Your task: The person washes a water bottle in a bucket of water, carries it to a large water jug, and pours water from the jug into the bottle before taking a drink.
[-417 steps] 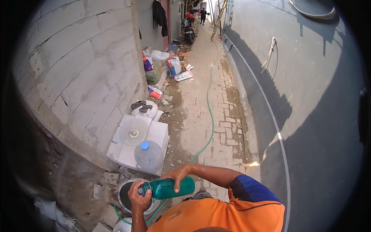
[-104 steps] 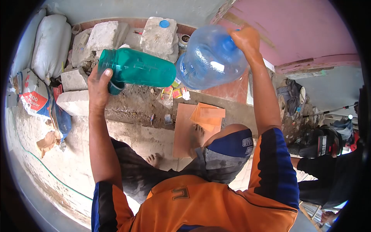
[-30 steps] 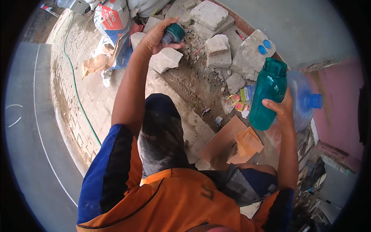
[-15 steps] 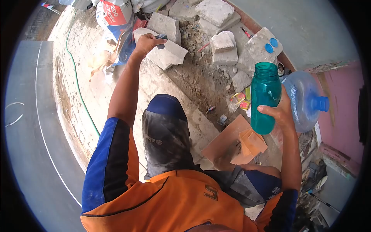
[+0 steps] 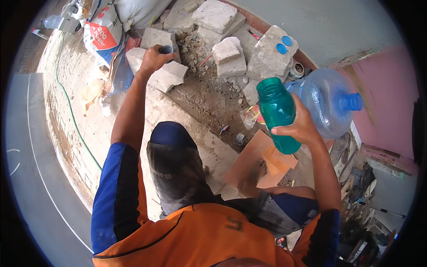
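My left hand (image 5: 153, 60) is closed round a small dark grey cup (image 5: 166, 50), its round mouth showing, held over pale broken blocks (image 5: 167, 74). My right hand (image 5: 302, 124) grips a green translucent bottle (image 5: 276, 115) by its side. The bottle has no cap on and tilts to the left, with its open neck toward the upper left. Close behind my right hand, a large clear blue water jug (image 5: 327, 100) lies on its side. Two blue round lids (image 5: 281, 48) rest on a concrete block (image 5: 271, 55) further off.
A plaster bag (image 5: 102, 33) and a white sack (image 5: 144, 13) stand at the upper left. A green hose (image 5: 71, 109) runs along the pale floor. Rubble (image 5: 209, 89) lies ahead, with brown boards (image 5: 253, 160) beside my knee. A pink wall (image 5: 378, 102) is at the right.
The green bottle has gone from upright to tilted left. The cup has turned so its mouth shows. My view has shifted, so the surroundings appear further left.
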